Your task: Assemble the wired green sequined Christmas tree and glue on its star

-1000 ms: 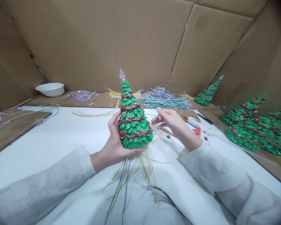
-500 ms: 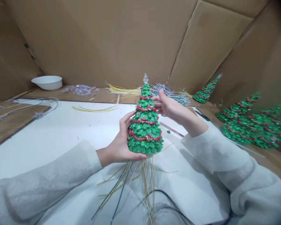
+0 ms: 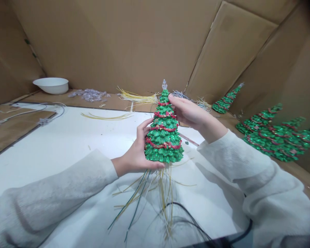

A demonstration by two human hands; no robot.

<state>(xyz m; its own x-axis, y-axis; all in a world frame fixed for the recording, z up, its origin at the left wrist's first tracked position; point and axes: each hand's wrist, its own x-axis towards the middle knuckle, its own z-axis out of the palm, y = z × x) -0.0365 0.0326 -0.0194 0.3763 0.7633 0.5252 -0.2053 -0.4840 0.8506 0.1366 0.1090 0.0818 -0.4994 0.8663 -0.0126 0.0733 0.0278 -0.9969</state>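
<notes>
A small green glitter Christmas tree (image 3: 164,137) with red garlands and a clear tip stands upright above the white table (image 3: 54,148). My left hand (image 3: 135,155) grips its lower left side and base. My right hand (image 3: 189,113) touches the upper right of the tree near the top, fingers pinched against it; whether it pinches a strand I cannot tell. Thin yellow, green and pale strands (image 3: 150,193) hang out from under the tree's base and spread over the table.
A white bowl (image 3: 51,85) and clear plastic bits (image 3: 89,94) sit at the back left. Bundles of yellow strands (image 3: 136,97) lie behind the tree. Several finished green trees (image 3: 271,134) lie at the right. Cardboard walls surround the table. A black cable (image 3: 193,224) runs near the front.
My right hand rose from beside the tree's middle to its upper right near the tip. The tree and my left hand shifted right in the view.
</notes>
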